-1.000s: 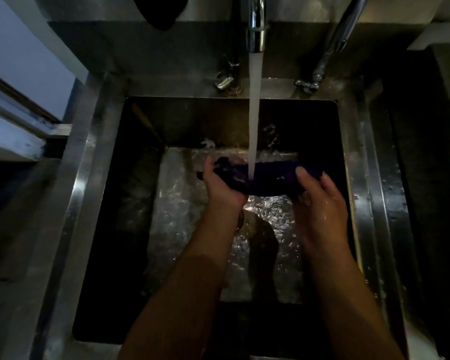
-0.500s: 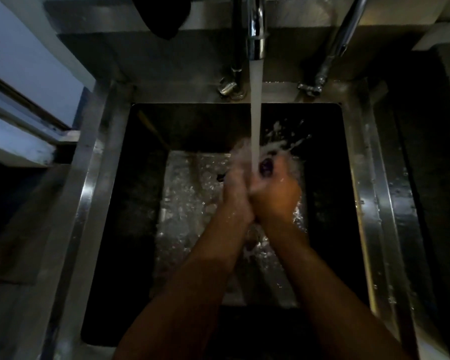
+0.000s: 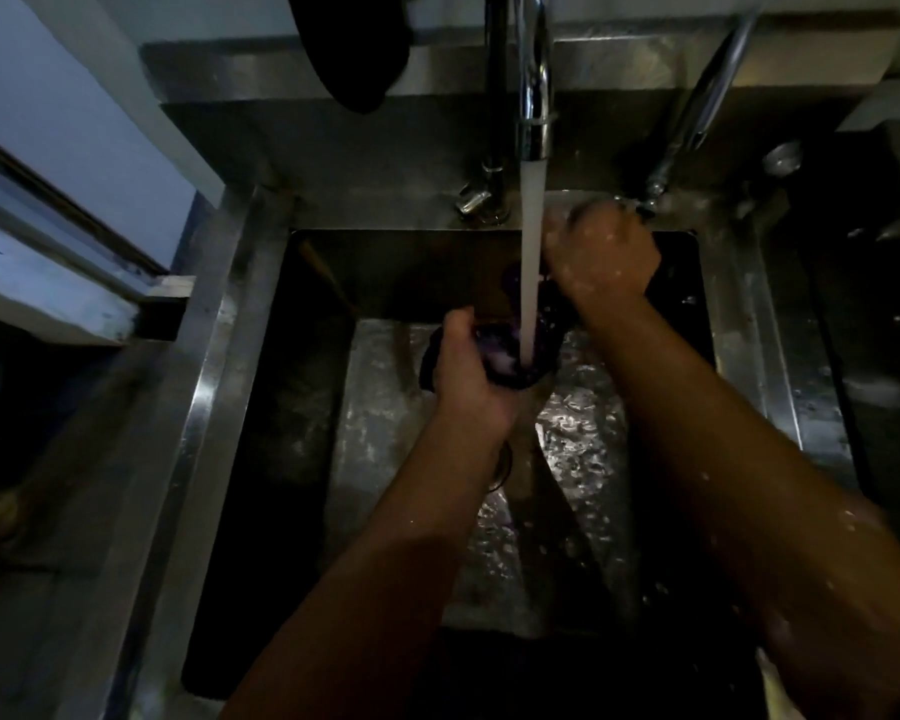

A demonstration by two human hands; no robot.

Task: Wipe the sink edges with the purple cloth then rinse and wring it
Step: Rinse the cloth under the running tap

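Head view, dim light. My left hand [image 3: 471, 368] is closed round the lower end of the purple cloth [image 3: 505, 356], inside the sink [image 3: 302, 459] basin. The water stream [image 3: 531, 252] from the faucet [image 3: 533, 96] lands on the cloth there. My right hand [image 3: 601, 254] is fisted higher up, near the back rim; a dark strip of cloth runs up to it, but its fingers are turned away, so the grip itself is hidden. Cloth folds mostly lost in shadow. Both forearms cut off at the frame's bottom.
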